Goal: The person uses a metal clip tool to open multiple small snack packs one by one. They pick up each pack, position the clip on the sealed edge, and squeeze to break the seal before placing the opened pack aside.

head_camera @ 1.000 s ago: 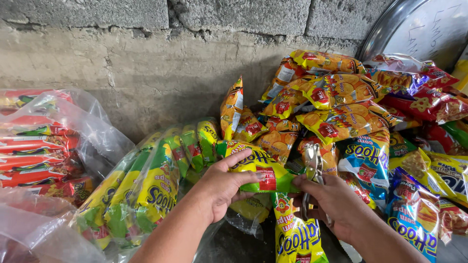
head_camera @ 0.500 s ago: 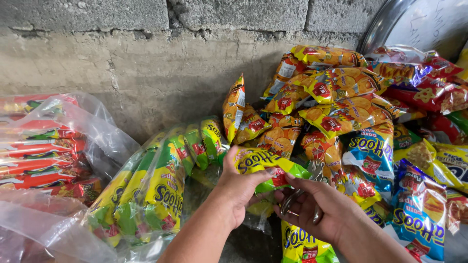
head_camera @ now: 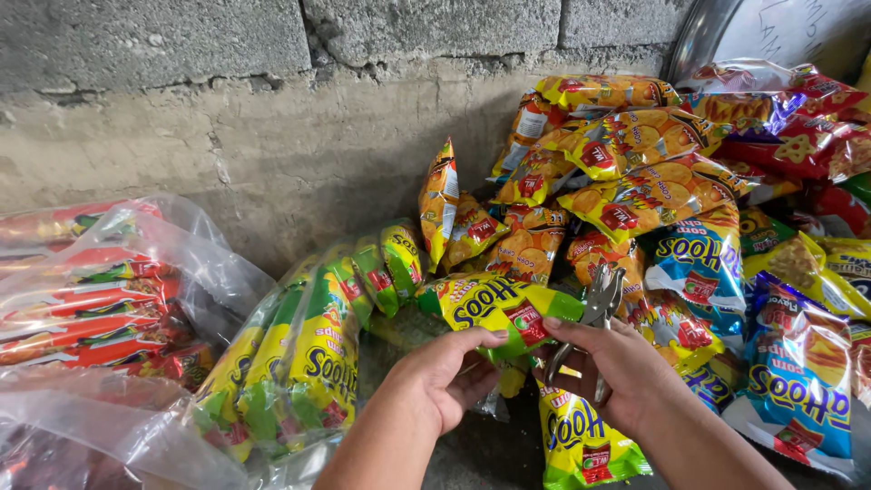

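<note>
My left hand [head_camera: 445,377] grips the lower edge of a yellow-green snack packet [head_camera: 494,307] held out in front of me. My right hand [head_camera: 608,363] holds a small metal plier-like tool [head_camera: 594,318], its jaws pointing up just right of that packet. Another yellow-green packet [head_camera: 581,436] lies below my right hand. A clear plastic bag [head_camera: 308,354] filled with several upright yellow-green packets stands just left of my left hand.
A heap of orange snack packets [head_camera: 626,163] and blue ones [head_camera: 798,381] rises at the right against a rough concrete block wall [head_camera: 272,118]. A clear bag of red packets [head_camera: 91,290] lies at the left. Red packets [head_camera: 798,118] top the heap.
The held packet has been lifted and turned flatter. My right hand rose with the metal tool, which now points upward beside the packet.
</note>
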